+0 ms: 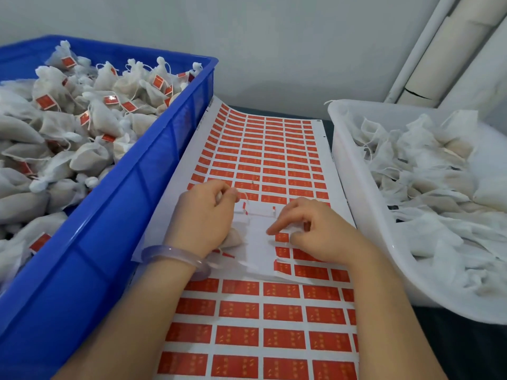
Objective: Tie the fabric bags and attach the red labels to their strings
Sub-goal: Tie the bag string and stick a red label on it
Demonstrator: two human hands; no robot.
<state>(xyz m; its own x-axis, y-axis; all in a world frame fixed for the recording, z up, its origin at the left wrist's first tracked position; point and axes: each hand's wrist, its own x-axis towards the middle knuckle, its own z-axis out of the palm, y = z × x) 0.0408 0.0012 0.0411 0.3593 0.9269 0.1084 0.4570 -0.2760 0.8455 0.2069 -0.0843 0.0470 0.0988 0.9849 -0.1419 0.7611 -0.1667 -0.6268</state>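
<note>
A sheet of red labels [263, 160] lies between two crates, with a second label sheet [260, 333] under it nearer me. My left hand [203, 218] holds a small white fabric bag [233, 238] under its palm and pinches the bag's string [245, 200] between thumb and fingers. My right hand [315, 229] rests on the sheet with curled fingers, its index fingertip on the edge of a red label [282, 237] beside a bare white patch of backing.
A blue crate [153, 171] on the left is piled with tied, labelled bags. A white tub [356, 193] on the right holds untied bags without labels. A grey wall and white pipes stand behind. I wear a pale bangle [170, 256] on my left wrist.
</note>
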